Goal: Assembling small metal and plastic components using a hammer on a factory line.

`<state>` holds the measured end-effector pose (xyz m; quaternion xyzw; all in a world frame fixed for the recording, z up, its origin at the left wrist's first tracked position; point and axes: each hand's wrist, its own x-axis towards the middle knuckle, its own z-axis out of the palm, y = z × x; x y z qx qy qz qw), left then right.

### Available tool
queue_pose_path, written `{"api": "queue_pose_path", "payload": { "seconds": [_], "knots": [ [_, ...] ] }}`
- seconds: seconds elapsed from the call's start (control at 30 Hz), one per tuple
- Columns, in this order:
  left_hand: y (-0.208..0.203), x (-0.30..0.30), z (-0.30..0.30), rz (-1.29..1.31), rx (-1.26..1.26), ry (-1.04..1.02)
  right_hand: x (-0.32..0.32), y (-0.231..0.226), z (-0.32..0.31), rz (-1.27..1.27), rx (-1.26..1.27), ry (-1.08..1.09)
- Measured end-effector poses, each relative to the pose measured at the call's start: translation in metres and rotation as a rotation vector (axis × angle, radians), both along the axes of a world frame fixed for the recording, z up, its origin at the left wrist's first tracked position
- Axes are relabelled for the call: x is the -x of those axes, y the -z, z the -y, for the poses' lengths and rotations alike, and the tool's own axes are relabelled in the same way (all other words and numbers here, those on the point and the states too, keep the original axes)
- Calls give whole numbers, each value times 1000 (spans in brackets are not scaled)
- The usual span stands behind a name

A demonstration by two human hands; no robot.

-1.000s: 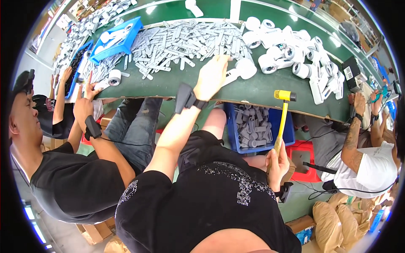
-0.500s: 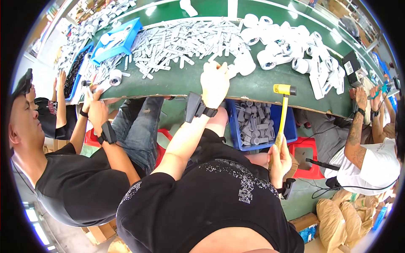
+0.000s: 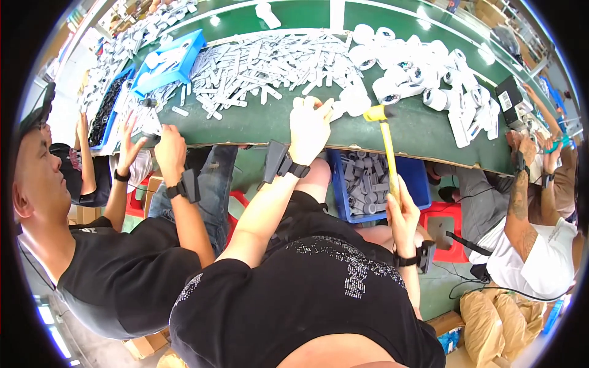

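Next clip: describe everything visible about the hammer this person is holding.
The hammer has a small yellow head, which looks like rubber or plastic, on a slim pale handle that looks wooden. The right hand grips the handle's lower end, so the hammer stands nearly upright, head uppermost, just above the near edge of the green table. The head sits close beside the left hand, which rests among white parts on the table. Whether the head touches anything cannot be told. Behind the handle is a blue bin of grey parts.

- Open blue plastic tray (image 3: 164, 58) on the green table (image 3: 257, 126).
- Blue plastic bin (image 3: 374, 184) of grey parts beneath it.
- Red plastic stool (image 3: 445, 230) beside that bin.
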<state>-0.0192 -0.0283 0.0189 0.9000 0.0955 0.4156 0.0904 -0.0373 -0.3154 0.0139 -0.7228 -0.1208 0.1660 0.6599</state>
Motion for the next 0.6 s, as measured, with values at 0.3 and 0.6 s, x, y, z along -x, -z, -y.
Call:
{"api": "queue_pose_path", "payload": {
  "seconds": [0.3, 0.6],
  "knots": [
    [10, -2, -5, 90, -14, -17, -51, -7, -42, 670, 221, -158],
    [14, 4, -9, 76, 886, 235, -58, -23, -44, 669, 285, -182]
  ]
}}
